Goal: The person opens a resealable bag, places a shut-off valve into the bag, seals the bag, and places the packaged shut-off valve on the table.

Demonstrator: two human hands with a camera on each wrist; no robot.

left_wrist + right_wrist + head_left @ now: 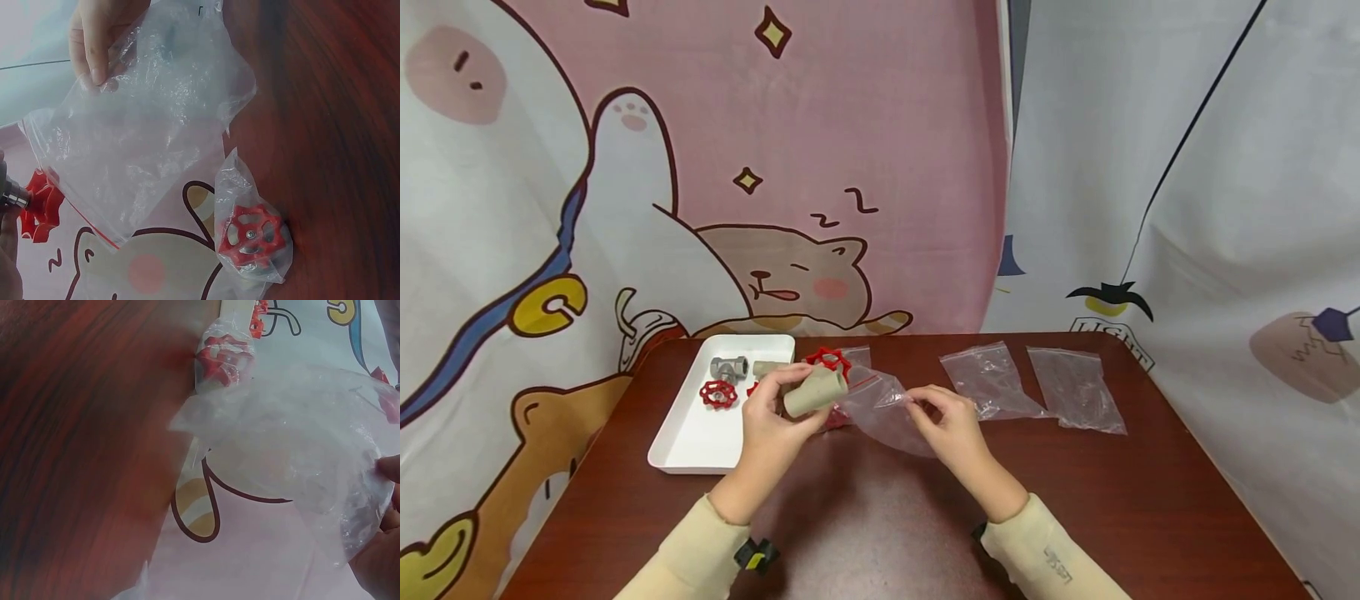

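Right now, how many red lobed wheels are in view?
4: a red lobed wheel in the white tray; apparently another, mostly hidden by the left hand; a third on the beige valve it holds; a fourth inside a clear plastic bag. Others may hide.

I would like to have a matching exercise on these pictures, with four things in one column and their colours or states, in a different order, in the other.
Things:
1. Left hand
2. Right hand
3. Tray
4. Table

Colours or states:
A. Reddish brown
B. Pinches a clear plastic bag
C. White, with a grey fitting in it
D. Holds a valve with a red handwheel

Right pairs: 1-D, 2-B, 3-C, 4-A
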